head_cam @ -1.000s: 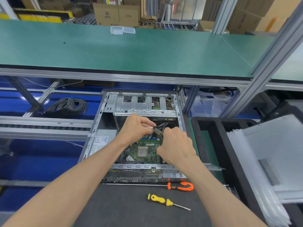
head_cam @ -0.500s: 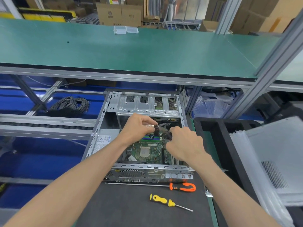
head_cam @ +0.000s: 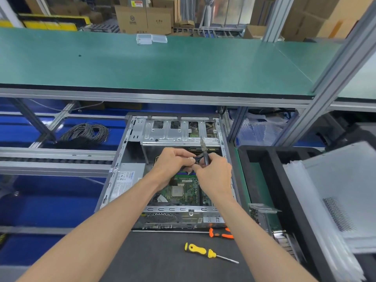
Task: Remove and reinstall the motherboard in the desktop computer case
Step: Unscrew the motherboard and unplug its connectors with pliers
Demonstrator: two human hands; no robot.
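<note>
Green motherboard [head_cam: 184, 190] in case [head_cam: 120, 159]; both hands [head_cam: 173, 161] [head_cam: 213, 171] pinch cable [head_cam: 198, 158]

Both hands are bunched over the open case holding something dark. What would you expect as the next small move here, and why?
Probably freeing the cable: the left hand pinches it while the right hand grips a thin tool pointing up beside it, above the motherboard, which sits in the case. Both screwdrivers lie unused in front.

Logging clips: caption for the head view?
Both hands, left hand and right hand, hold cables above the motherboard.
</note>
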